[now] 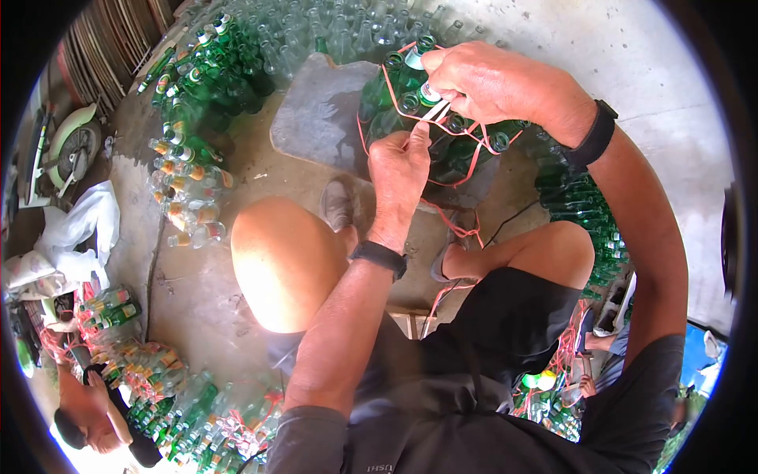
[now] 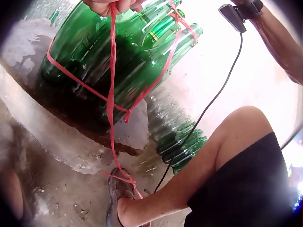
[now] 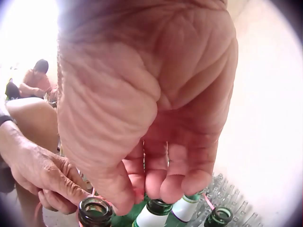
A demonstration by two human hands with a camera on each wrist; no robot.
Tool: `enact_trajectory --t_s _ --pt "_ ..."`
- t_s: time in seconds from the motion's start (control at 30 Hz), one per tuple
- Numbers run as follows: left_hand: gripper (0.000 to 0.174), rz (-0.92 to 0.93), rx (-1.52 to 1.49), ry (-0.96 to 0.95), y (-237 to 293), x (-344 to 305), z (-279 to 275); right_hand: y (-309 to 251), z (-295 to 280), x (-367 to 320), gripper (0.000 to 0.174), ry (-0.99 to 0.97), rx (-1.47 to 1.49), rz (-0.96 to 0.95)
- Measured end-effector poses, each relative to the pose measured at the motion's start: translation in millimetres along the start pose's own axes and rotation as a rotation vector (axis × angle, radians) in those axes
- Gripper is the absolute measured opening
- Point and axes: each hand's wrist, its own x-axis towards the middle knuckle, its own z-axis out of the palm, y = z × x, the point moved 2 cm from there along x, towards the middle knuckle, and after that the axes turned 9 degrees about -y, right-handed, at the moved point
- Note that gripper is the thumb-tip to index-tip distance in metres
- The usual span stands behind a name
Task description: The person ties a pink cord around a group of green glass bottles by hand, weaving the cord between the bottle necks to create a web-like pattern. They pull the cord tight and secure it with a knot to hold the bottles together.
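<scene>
A bundle of upright green glass bottles (image 1: 382, 120) stands before me on a stone slab, ringed by pink plastic twine (image 2: 112, 75). My left hand (image 1: 399, 175) pinches the twine near the bottle necks, thumb uppermost. From its fingers a strand hangs down the bundle's side in the left wrist view. Just above the necks, my right hand (image 1: 499, 85) has its fingers curled toward the thumb, gripping pale strands that stretch to the left hand. In the right wrist view its palm (image 3: 151, 94) covers much of the bundle. Open bottle mouths (image 3: 94, 208) show beneath its fingertips.
Rows of green bottles (image 1: 580, 193) stand at the right, clear bottles (image 1: 339, 35) at the back. More bottles (image 1: 189, 182) line the left. Loose twine (image 1: 466, 229) runs by my foot, and a black cable (image 2: 206, 109) hangs nearby. Another person (image 1: 91, 411) sits at lower left.
</scene>
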Motion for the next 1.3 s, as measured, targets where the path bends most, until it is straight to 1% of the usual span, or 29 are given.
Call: enact_trajectory --t_s 0.03,0.07,0.13,0.17,0.23,0.37,0.43,0.47,0.53,0.57,0.63,0.73,0.87,0.93,1.03,1.1,1.23,1.3 --pt "0.041 0.001 -0.002 0.001 0.0 0.2 -0.1 3.1 0.5 -0.4 0.013 0.034 0.128 -0.019" --pt "0.041 0.006 -0.003 -0.001 -0.1 0.2 0.0 7.0 2.3 -2.1 0.013 0.032 0.127 -0.019" --pt "0.041 0.011 -0.005 -0.003 -0.1 0.5 0.4 12.3 4.6 -3.5 0.017 -0.053 0.383 0.05" --pt "0.041 0.02 -0.011 -0.002 0.1 0.6 0.9 12.4 6.1 -6.0 0.017 -0.054 0.383 0.05" --pt "0.042 0.031 -0.017 -0.002 1.9 2.3 1.9 5.1 2.7 -8.6 0.023 -0.064 0.563 0.133" --pt "0.043 0.021 0.038 -0.013 7.8 0.7 2.6 8.0 5.6 -11.0 0.019 -0.035 0.605 0.172" --pt "0.044 0.031 0.041 -0.01 7.2 1.4 3.2 8.8 2.7 -11.9 0.011 -0.012 0.491 0.128" --pt "0.042 0.053 0.08 -0.006 7.2 1.8 2.7 9.0 2.3 -12.7 0.011 -0.013 0.49 0.128" --pt "0.041 0.075 0.116 -0.003 9.0 1.4 2.9 10.3 1.5 -14.6 0.007 -0.019 0.293 0.191" --pt "0.039 0.069 0.097 -0.001 9.1 0.5 3.1 11.2 1.8 -15.9 0.007 -0.019 0.292 0.191" --pt "0.037 0.064 0.079 0.0 11.0 -0.4 3.3 11.4 2.1 -19.0 0.006 0.016 0.079 0.117" --pt "0.033 0.06 0.046 -0.011 11.3 -0.2 4.1 12.5 4.4 -19.6 0.007 0.047 0.004 0.145" --pt "0.031 0.07 0.038 -0.004 12.6 0.0 3.3 13.7 8.4 -21.7 0.006 0.052 -0.01 0.183" --pt "0.03 0.077 0.045 -0.015 14.6 -0.4 4.0 12.7 11.2 -22.7 0.007 0.142 -0.013 0.181" --pt "0.026 0.074 0.012 -0.023 16.7 -2.2 4.4 11.3 11.3 -22.9 0.007 0.192 -0.038 0.191" --pt "0.023 0.137 -0.029 -0.008 18.6 -3.7 5.5 12.9 12.4 -23.3 0.007 0.194 -0.039 0.184" --pt "0.021 0.176 -0.029 -0.004 17.5 -5.2 9.8 13.9 13.5 -22.6 0.006 0.22 -0.05 0.163" --pt "0.02 0.225 -0.11 -0.005 18.7 -5.3 12.9 17.2 15.0 -21.5 0.005 0.24 -0.046 0.146"
